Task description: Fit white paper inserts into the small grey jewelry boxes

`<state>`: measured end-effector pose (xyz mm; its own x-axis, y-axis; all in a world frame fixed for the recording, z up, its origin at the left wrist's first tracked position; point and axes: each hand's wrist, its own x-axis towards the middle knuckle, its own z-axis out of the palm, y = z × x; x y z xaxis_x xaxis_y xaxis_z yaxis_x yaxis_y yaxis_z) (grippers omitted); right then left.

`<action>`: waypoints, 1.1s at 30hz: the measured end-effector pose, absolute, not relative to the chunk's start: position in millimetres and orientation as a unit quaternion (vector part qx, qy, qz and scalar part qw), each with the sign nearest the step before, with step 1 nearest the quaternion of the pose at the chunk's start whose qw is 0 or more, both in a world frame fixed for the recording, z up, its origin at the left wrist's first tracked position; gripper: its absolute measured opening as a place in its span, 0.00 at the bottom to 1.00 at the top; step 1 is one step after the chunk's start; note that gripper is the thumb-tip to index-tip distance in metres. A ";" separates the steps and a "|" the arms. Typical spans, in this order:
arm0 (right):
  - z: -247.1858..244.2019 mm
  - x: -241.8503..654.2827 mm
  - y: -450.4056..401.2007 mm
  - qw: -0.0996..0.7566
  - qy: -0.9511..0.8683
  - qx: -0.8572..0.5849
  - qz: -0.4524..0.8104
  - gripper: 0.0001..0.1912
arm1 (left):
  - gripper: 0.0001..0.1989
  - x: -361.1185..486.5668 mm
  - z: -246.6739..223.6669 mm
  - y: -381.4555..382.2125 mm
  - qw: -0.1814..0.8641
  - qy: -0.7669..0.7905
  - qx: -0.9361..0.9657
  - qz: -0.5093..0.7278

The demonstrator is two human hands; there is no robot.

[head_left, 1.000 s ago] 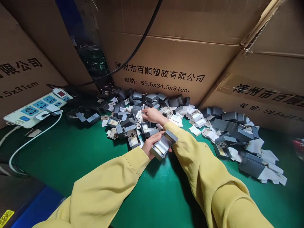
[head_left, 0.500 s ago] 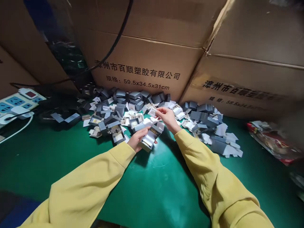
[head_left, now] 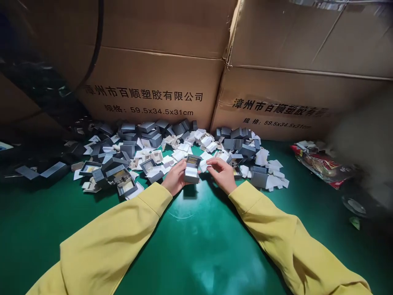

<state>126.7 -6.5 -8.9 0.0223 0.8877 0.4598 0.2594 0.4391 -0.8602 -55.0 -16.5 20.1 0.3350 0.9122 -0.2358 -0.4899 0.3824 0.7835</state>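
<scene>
My left hand [head_left: 175, 178] is wrapped round the side of a small grey box [head_left: 192, 175], which stands open with its lid raised and a dark and gold inside showing. Just right of the box, my right hand [head_left: 221, 175] has its thumb and index finger pinched together. White pieces lie behind those fingertips, so what they hold cannot be made out. Beyond both hands spreads a heap of grey boxes [head_left: 124, 182] mixed with white card pieces [head_left: 181, 153].
Large brown cartons [head_left: 147, 78] with printed writing form a wall behind the heap. A red and clear plastic packet [head_left: 322, 164] lies at the right on the green table [head_left: 196, 246]. A black cable [head_left: 97, 45] hangs at the upper left.
The view has turned to the right. My left hand has tilted the box more upright. My right hand has come down beside the box from above the heap, where it held a white card.
</scene>
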 end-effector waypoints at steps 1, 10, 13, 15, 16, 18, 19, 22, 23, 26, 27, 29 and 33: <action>-10.4 125.9 -5.2 0.558 -0.628 -0.457 0.293 0.08 | 0.18 -54.0 20.6 -15.1 0.759 0.345 0.301 0.463; -7.6 125.4 -8.0 0.531 -0.613 -0.509 0.289 0.17 | 0.20 -55.3 23.3 -20.2 0.754 0.376 0.283 0.458; -5.4 124.7 -9.3 0.545 -0.619 -0.507 0.248 0.12 | 0.21 -55.6 21.6 -17.7 0.763 0.366 0.289 0.448; -3.8 124.0 -11.1 0.558 -0.629 -0.496 0.218 0.09 | 0.22 -56.1 20.1 -16.1 0.770 0.359 0.295 0.437; -2.9 123.8 -12.4 0.563 -0.634 -0.492 0.195 0.07 | 0.22 -56.4 19.3 -15.5 0.772 0.357 0.296 0.434; -0.9 123.3 -15.3 0.575 -0.642 -0.484 0.153 0.06 | 0.24 -56.8 18.0 -14.9 0.774 0.355 0.294 0.433; 0.1 122.9 -16.8 0.580 -0.645 -0.477 0.142 0.05 | 0.25 -56.9 17.4 -14.9 0.775 0.354 0.294 0.433; 1.3 121.0 -19.7 0.589 -0.663 -0.439 0.141 0.05 | 0.26 -57.0 15.8 -15.0 0.779 0.351 0.304 0.422; 1.0 120.2 -20.1 0.586 -0.673 -0.428 0.141 0.05 | 0.27 -57.0 15.1 -15.0 0.781 0.349 0.309 0.416; -1.6 118.3 -20.1 0.560 -0.707 -0.412 0.128 0.06 | 0.27 -57.3 12.9 -14.8 0.782 0.344 0.319 0.411; -2.7 118.0 -19.9 0.550 -0.718 -0.410 0.123 0.07 | 0.27 -57.3 12.1 -14.7 0.781 0.343 0.321 0.412; -4.8 118.0 -19.4 0.533 -0.733 -0.406 0.112 0.07 | 0.27 -56.9 10.9 -14.7 0.776 0.344 0.327 0.416; -5.8 118.4 -18.8 0.522 -0.750 -0.396 0.090 0.07 | 0.26 -55.5 9.6 -15.0 0.768 0.354 0.330 0.419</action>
<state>118.4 -18.8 -5.8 -0.1412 0.6876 0.7122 0.5005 0.6703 -0.5479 -55.5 -15.0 9.6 0.3984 0.8771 -0.2681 -0.4091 0.4315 0.8040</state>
